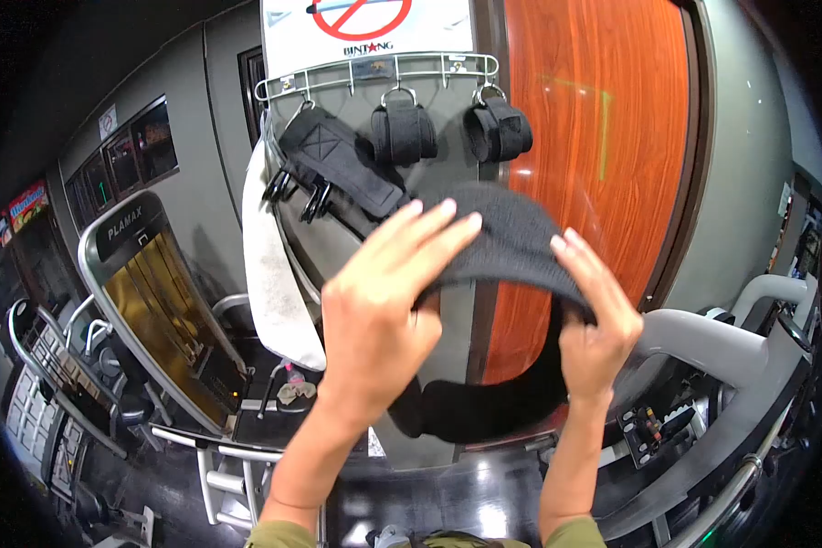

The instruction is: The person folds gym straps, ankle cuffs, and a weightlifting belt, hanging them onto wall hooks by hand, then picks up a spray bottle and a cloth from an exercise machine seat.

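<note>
A wide black weightlifting belt (511,233) is held up in front of me, curved into a loop with its lower part hanging down. My left hand (374,297) grips its left side, fingers over the outside and thumb toward the inner face. On the opposite side my right hand (598,306) is closed round the edge in the same way. Just beyond the belt, a black padded strap (338,155) with metal clips and two black ankle cuffs (404,132) hang from a wire hook rack (374,68).
Beneath the rack hangs a long white pad or cloth (279,274). A reddish wooden door (603,119) is behind the belt. To the left stands a PLAMAX weight machine (146,301); grey machine frames (703,347) are close on my right.
</note>
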Motion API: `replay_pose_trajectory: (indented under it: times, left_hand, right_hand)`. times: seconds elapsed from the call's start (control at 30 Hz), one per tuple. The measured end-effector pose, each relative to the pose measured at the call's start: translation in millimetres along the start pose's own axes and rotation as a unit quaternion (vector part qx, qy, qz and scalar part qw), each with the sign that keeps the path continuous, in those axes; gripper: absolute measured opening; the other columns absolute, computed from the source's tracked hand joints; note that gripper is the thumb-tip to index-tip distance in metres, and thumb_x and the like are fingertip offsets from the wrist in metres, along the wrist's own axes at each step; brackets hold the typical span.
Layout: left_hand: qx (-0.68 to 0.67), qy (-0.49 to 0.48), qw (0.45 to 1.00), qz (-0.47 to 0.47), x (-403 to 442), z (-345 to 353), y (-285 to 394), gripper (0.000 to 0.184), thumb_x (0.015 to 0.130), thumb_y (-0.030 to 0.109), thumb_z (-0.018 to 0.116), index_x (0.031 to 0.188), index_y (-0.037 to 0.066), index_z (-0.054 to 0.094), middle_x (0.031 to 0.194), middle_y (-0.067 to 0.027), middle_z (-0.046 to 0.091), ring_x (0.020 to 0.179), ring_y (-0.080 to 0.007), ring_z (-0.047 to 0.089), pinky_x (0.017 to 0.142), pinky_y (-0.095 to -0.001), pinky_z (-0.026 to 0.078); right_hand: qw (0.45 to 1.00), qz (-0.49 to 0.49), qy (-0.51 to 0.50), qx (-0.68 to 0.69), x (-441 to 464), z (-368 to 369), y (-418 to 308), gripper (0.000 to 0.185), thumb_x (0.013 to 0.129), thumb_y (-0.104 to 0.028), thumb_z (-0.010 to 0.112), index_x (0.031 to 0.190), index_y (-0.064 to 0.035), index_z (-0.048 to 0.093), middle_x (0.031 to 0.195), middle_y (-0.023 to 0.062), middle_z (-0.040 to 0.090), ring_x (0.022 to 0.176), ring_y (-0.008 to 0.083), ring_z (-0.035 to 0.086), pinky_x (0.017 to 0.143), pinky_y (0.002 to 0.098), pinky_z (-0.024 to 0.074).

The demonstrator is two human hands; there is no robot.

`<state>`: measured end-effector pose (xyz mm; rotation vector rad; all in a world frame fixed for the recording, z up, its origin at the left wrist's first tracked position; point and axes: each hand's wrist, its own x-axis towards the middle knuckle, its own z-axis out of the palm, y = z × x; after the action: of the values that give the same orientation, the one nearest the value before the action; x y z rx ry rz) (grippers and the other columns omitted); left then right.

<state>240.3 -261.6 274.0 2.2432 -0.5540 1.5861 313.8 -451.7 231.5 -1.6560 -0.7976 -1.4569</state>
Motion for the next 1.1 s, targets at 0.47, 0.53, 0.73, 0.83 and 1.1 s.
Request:
replay_pose_trajectory:
  times: [0.47,0.53,0.73,0.83,1.1]
  left_hand:
    - [0.006,0.055,0.996,0.071,151,-11,-67,0.047,0.077,-0.012,0.056,0.117,0.008,0.072,0.112,-0.0147,0.073,0.103,-0.0228,0.071,0.094,-0.0305,0.050]
    - [0.040,0.015,0.999,0.007,161,-13,-69,0.044,0.079,-0.008,0.057,0.117,0.007,0.072,0.109,-0.0154,0.074,0.097,-0.0219,0.072,0.092,-0.0308,0.051]
    - [0.018,0.003,0.999,0.049,189,-4,-91,0.047,0.077,-0.010,0.051,0.115,0.006,0.073,0.105,-0.0173,0.074,0.094,-0.0238,0.072,0.094,-0.0319,0.050]
    - [-0.001,-0.022,0.999,0.035,197,2,-103,0.052,0.072,-0.013,0.047,0.114,0.004,0.073,0.105,-0.0178,0.074,0.096,-0.0250,0.072,0.096,-0.0315,0.050]
    - [-0.034,-0.022,0.998,0.041,198,10,-123,0.055,0.068,-0.017,0.044,0.112,0.001,0.073,0.106,-0.0183,0.074,0.098,-0.0245,0.071,0.095,-0.0297,0.050]
  right_hand:
    - [0.972,-0.198,0.036,-0.120,163,45,39,0.043,0.080,-0.006,0.067,0.117,-0.0283,0.072,0.109,-0.0015,0.074,0.088,0.0194,0.073,0.073,0.0311,0.0584]
    - [0.972,-0.195,0.027,-0.125,172,50,43,0.043,0.081,-0.005,0.066,0.117,-0.0277,0.072,0.108,-0.0014,0.074,0.088,0.0204,0.073,0.072,0.0316,0.0583]
    - [0.978,-0.168,-0.010,-0.125,192,59,53,0.044,0.079,-0.004,0.064,0.117,-0.0251,0.071,0.105,0.0011,0.075,0.084,0.0243,0.072,0.072,0.0361,0.0575]
    - [0.980,-0.147,-0.045,-0.128,199,63,56,0.044,0.079,-0.005,0.064,0.117,-0.0251,0.071,0.103,0.0031,0.074,0.084,0.0261,0.072,0.072,0.0384,0.0571]
    - [0.973,-0.157,-0.080,-0.149,199,75,56,0.032,0.085,-0.014,0.070,0.116,-0.0187,0.072,0.096,0.0105,0.074,0.079,0.0286,0.072,0.070,0.0389,0.0566]
